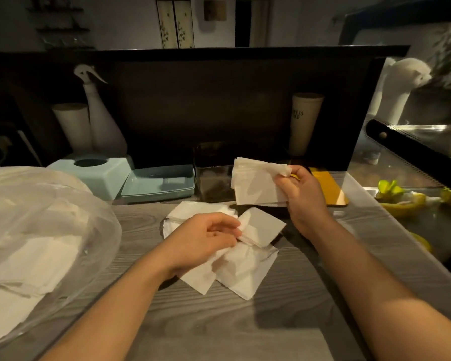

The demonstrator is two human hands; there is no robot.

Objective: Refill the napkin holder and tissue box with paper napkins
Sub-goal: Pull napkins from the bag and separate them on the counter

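Here the right hand (301, 194) is raised above the far middle of the grey wood-grain tabletop (219, 321), its fingers and thumb pinching the right edge of a stack of white paper napkins (255, 182). The stack hangs just in front of a dark, clear-walled napkin holder (211, 173) standing against the dark back panel. The left hand (206, 239) lies lower and nearer, fingers curled on a loose pile of napkins (235, 261) spread on the tabletop; its fingertips pinch a folded one (263, 226) at the pile's far right.

Left of the holder sits a pale blue tissue box (99, 173) with a round opening on top, and touching it on the right lies its shallow matching tray (159, 185), open side up. A large clear plastic bag (37, 230) with more white napkins inside fills the near left.

Behind the box stand a white spray bottle (99, 113) and a white roll (72, 126). A tall beige cup (303, 121) stands far right of the holder, with a yellow board (328, 187) lying flat below it.
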